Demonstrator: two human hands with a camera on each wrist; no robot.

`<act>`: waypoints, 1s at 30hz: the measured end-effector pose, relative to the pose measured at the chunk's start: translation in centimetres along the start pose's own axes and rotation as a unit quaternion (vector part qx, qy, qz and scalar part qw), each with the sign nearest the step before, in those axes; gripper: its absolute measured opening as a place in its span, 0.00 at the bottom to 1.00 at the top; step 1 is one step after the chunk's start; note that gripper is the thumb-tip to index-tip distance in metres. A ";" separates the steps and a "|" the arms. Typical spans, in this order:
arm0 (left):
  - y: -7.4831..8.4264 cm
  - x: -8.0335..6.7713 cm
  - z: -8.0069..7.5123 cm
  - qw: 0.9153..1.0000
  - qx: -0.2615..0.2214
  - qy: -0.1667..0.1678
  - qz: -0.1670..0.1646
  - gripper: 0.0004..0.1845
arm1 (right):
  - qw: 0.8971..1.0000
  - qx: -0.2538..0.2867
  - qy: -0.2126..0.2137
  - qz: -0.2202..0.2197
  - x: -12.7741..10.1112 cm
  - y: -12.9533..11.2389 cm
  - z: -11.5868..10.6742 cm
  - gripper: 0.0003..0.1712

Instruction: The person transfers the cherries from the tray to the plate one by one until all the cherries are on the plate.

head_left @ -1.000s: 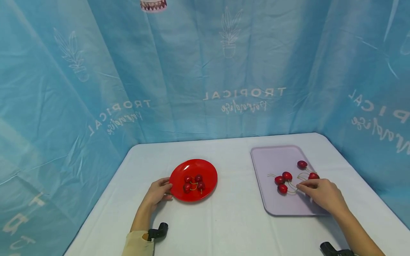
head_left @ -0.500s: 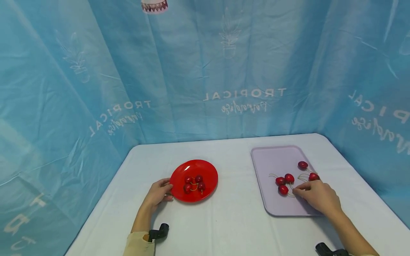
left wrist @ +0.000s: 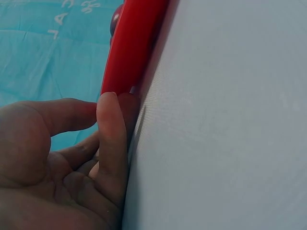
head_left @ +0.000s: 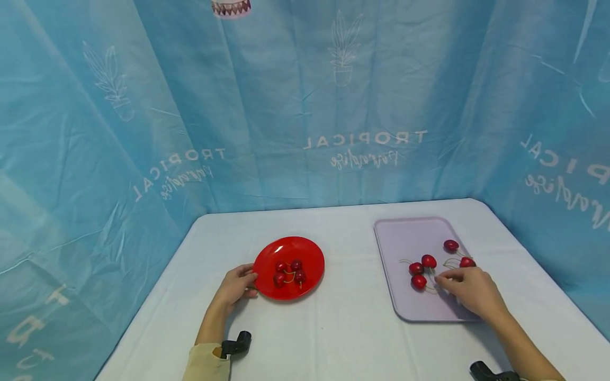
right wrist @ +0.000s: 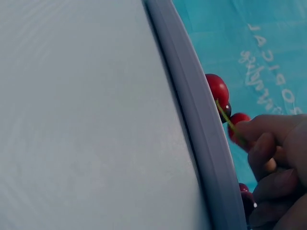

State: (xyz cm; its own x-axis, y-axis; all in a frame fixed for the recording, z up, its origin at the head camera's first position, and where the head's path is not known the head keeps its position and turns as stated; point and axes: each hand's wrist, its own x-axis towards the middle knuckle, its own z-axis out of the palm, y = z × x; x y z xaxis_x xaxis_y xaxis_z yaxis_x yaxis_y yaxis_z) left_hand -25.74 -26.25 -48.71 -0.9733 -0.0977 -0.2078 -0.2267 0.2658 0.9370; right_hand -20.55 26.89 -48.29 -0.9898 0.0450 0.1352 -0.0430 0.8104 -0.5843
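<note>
A red plate (head_left: 310, 254) (left wrist: 134, 43) holds several cherries (head_left: 288, 272) left of the table's centre. My left hand (head_left: 251, 280) (left wrist: 108, 103) grips the plate's left rim, with the thumb above it and the fingers against the table. To the right, a lilac tray (head_left: 410, 233) (right wrist: 201, 129) carries several loose cherries with stems (head_left: 429, 261). My right hand (head_left: 440, 278) (right wrist: 244, 132) lies on the tray and pinches a green stem (right wrist: 228, 120) that leads to a cherry (right wrist: 218, 91). The nearest cherry (head_left: 419, 281) sits just left of those fingertips.
A white table (head_left: 343, 338) is walled by a blue printed curtain (head_left: 305, 106) at the back and both sides. Black wrist camera mounts (head_left: 235, 344) show near the bottom edge. White tabletop lies between the plate and the tray.
My right hand has slid slightly left on the tray and its fingertips have closed on a stem by the near cherries. The left hand and the plate have stayed put.
</note>
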 end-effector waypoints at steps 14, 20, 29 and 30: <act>-0.3 0.2 0.0 1.000 0.002 0.002 0.003 0.23 | 0.999 0.033 0.019 -0.024 0.3 -0.8 -0.9 0.22; -0.3 0.2 0.0 1.000 -0.002 0.003 0.003 0.23 | 0.998 0.055 0.010 -0.016 0.5 -1.6 -0.9 0.23; -0.4 0.4 -0.1 1.000 -0.003 0.004 0.004 0.23 | 0.996 0.084 0.002 -0.014 1.0 -2.4 -0.5 0.25; -0.5 0.4 -0.1 1.000 -0.003 0.004 0.005 0.23 | 0.996 0.085 0.001 -0.014 1.1 -2.5 -0.4 0.25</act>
State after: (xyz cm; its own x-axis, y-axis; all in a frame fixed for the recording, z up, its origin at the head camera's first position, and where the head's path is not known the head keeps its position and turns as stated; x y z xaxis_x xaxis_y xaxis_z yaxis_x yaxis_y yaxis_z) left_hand -26.03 -26.50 -49.19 -0.9751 -0.1029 -0.1963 -0.2169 0.2611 0.9406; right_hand -21.49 25.17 -46.40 -0.9877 0.0255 0.1543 -0.0924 0.7010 -0.7072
